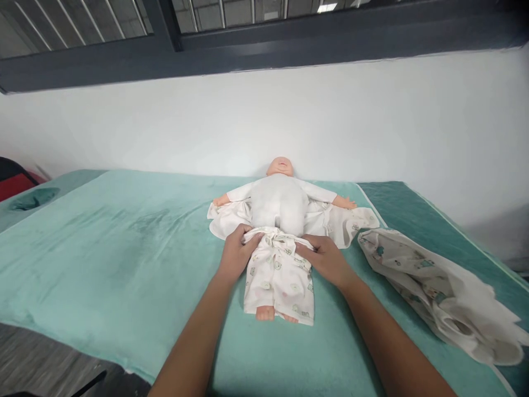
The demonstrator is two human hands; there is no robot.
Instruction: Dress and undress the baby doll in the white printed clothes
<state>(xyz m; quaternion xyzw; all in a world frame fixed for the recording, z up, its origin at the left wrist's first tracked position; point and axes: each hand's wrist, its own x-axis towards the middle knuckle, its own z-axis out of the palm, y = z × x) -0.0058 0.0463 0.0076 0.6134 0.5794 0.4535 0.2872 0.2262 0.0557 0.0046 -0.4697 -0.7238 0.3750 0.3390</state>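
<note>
A baby doll (276, 201) with a white cloth body lies on its back, head toward the wall and arms spread. White patterned baby pants (281, 275) cover its legs, and the feet show at the cuffs. My left hand (239, 251) pinches the waistband at its left side. At the other side of the waistband, my right hand (324, 256) grips the fabric between thumb and fingers. The waistband sits around the doll's lower body, below the round belly. An opened white baby shirt (343, 223) lies spread under the doll's back and arms.
A crumpled white printed cloth (438, 292) lies to the right on the green bed cover (124, 264). Behind the bed stands a white wall (165, 127) below a dark window frame. Something red and black (16, 182) sits at the far left.
</note>
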